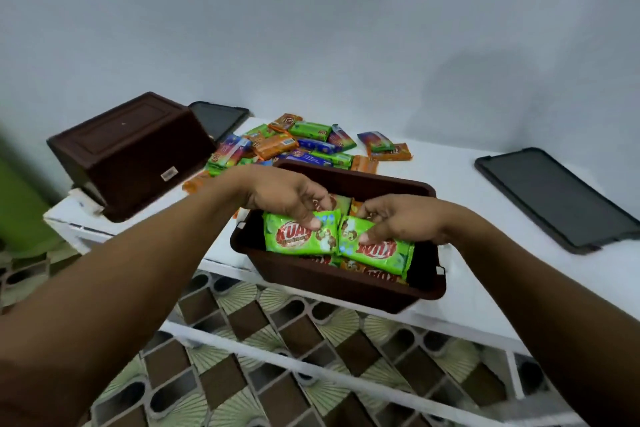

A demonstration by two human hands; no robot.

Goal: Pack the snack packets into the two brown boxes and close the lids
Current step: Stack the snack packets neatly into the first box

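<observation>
An open brown box (pixel 332 284) sits at the table's near edge with several snack packets inside. My left hand (pixel 284 196) pinches a green packet (pixel 294 237) at the box's left side. My right hand (pixel 398 218) pinches a second green packet (pixel 381 251) beside it on the right. Both packets lie on top of others in the box. A second brown box (pixel 128 149) lies tipped over, bottom facing me, at the table's left end. A pile of loose packets (pixel 304 144) in green, orange and blue lies behind the open box.
One dark lid (pixel 554 198) lies flat on the white table (pixel 467 288) to the right. Another dark lid (pixel 218 118) leans at the back behind the tipped box. A wall stands close behind. Patterned floor tiles show below the table's front edge.
</observation>
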